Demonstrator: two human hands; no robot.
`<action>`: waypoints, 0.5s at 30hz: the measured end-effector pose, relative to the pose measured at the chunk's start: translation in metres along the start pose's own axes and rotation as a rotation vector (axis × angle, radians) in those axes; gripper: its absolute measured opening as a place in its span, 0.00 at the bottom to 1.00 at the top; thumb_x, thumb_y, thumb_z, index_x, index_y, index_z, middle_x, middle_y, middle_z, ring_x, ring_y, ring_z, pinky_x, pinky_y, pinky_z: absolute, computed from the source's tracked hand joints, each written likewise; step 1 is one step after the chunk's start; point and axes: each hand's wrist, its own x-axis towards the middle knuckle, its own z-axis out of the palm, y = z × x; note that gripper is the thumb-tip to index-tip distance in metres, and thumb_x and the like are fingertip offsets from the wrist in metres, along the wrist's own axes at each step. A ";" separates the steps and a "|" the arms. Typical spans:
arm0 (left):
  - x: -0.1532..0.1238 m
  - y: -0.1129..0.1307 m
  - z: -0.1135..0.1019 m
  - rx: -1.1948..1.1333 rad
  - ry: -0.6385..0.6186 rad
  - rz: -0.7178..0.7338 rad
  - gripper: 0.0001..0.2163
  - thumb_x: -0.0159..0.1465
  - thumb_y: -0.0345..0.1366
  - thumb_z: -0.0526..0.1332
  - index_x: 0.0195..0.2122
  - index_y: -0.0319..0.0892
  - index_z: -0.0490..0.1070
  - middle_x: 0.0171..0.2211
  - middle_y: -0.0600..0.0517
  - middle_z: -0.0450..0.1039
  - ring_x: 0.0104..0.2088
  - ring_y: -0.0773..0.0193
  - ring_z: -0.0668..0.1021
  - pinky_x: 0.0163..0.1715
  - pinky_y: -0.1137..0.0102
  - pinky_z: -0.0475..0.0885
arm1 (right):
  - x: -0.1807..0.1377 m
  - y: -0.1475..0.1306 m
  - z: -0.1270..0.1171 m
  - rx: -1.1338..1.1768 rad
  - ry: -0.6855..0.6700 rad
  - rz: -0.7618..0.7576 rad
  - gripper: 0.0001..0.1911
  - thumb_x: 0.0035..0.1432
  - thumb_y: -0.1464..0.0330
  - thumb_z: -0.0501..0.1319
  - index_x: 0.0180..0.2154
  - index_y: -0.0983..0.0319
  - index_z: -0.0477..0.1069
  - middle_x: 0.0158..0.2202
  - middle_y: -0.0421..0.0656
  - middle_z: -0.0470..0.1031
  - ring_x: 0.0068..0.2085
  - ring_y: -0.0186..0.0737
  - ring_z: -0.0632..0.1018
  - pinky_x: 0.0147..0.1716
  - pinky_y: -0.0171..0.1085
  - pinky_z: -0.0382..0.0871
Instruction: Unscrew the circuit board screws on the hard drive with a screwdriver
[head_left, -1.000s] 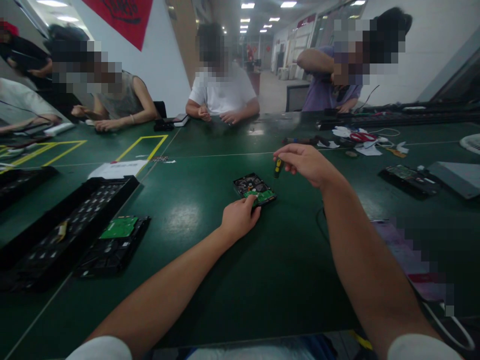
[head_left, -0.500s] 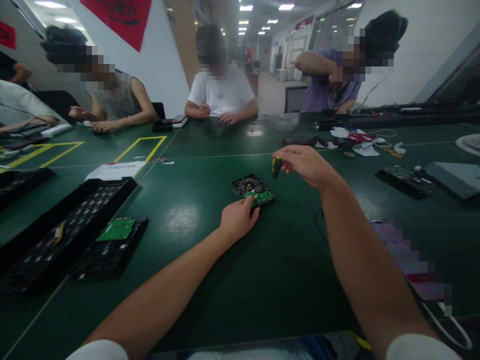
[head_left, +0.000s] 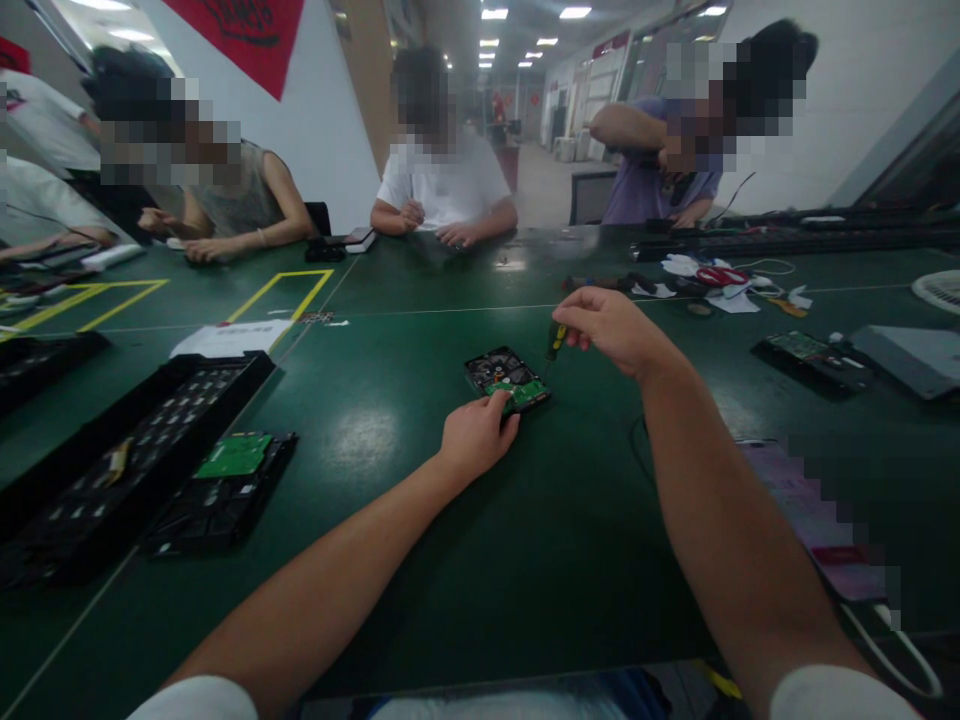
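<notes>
A hard drive [head_left: 486, 368] with its green circuit board facing up lies on the green table in front of me. My left hand [head_left: 480, 432] grips its near edge, thumb on top of the board, the other fingers at its side and partly hidden. In my right hand [head_left: 600, 318] a screwdriver [head_left: 556, 340] with a black and yellow handle is pinched by the fingertips at its top. It points down at the drive's right corner. Its thin shaft is faint, so I cannot tell whether the tip touches the drive.
Left of me are a long black tray [head_left: 225, 385] and another hard drive [head_left: 232, 490]. To the right lie a third drive [head_left: 814, 360], a grey metal box [head_left: 911, 355] and a phone [head_left: 810, 510]. Scissors [head_left: 720, 275] and scraps lie farther back. Several people sit across the table.
The screwdriver has turned and tilted slightly in my right fingers. My left hand and the drive stay put. A person in a white shirt has come into view at far left.
</notes>
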 end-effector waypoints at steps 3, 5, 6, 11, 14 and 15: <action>0.000 -0.001 0.002 -0.002 0.015 0.005 0.20 0.74 0.48 0.52 0.63 0.47 0.65 0.47 0.47 0.81 0.43 0.52 0.83 0.37 0.63 0.74 | -0.001 -0.001 0.001 0.032 -0.003 0.018 0.05 0.61 0.68 0.69 0.37 0.61 0.74 0.28 0.41 0.78 0.22 0.31 0.71 0.19 0.32 0.60; 0.000 -0.001 0.003 -0.001 0.020 0.006 0.20 0.74 0.48 0.52 0.63 0.47 0.65 0.46 0.47 0.81 0.42 0.53 0.83 0.37 0.64 0.73 | -0.001 -0.001 0.002 0.066 -0.038 -0.001 0.05 0.63 0.68 0.67 0.41 0.60 0.76 0.36 0.44 0.82 0.22 0.30 0.72 0.17 0.31 0.60; 0.000 -0.001 0.003 0.001 0.019 0.006 0.20 0.74 0.48 0.52 0.62 0.47 0.65 0.46 0.47 0.81 0.42 0.53 0.83 0.37 0.64 0.73 | 0.000 0.000 0.002 0.080 -0.056 -0.015 0.05 0.64 0.67 0.67 0.42 0.60 0.77 0.38 0.45 0.83 0.23 0.30 0.72 0.17 0.31 0.60; -0.001 -0.001 0.003 0.000 0.007 -0.009 0.20 0.74 0.49 0.53 0.63 0.47 0.65 0.45 0.47 0.81 0.42 0.53 0.83 0.37 0.64 0.74 | 0.002 0.004 0.005 0.146 -0.075 0.018 0.07 0.68 0.64 0.64 0.40 0.62 0.77 0.31 0.44 0.79 0.26 0.33 0.76 0.23 0.31 0.69; 0.000 -0.001 0.003 -0.002 0.022 0.005 0.20 0.74 0.49 0.52 0.62 0.47 0.66 0.45 0.48 0.81 0.41 0.53 0.83 0.37 0.63 0.74 | 0.001 0.004 0.005 0.173 -0.084 0.022 0.07 0.68 0.65 0.65 0.44 0.61 0.77 0.30 0.42 0.77 0.28 0.34 0.78 0.25 0.32 0.71; 0.000 -0.002 0.003 -0.002 0.027 0.011 0.20 0.74 0.49 0.52 0.62 0.47 0.66 0.45 0.48 0.81 0.41 0.52 0.83 0.37 0.63 0.74 | 0.001 0.003 0.004 0.150 -0.093 0.007 0.07 0.67 0.64 0.66 0.44 0.60 0.78 0.29 0.41 0.76 0.27 0.34 0.77 0.25 0.32 0.69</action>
